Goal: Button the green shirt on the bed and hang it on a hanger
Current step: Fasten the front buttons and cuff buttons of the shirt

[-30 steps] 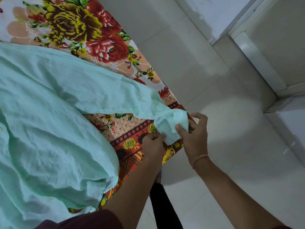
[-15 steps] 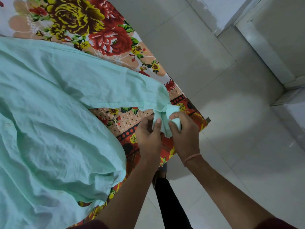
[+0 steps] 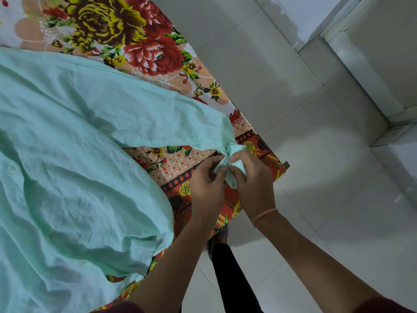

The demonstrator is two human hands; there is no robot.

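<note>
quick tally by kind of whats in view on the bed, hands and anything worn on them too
mint-green cotton shirt: 1
red and yellow floral bedsheet: 1
bare hands: 2 (left hand, right hand)
thin orange wristband: 1
total: 5

shirt [image 3: 67, 177] on bed [image 3: 180, 170]; cuff [image 3: 234, 163] at bed corner; floor [image 3: 316, 177] right

Pale tiled floor [image 3: 327, 211] meets a white wall [image 3: 311, 12]

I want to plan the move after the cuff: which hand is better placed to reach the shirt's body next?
Left, likely. The left hand and right hand both pinch the cuff, but the left lies toward the shirt body; the right is out by the bed's corner, farther from it.
</note>
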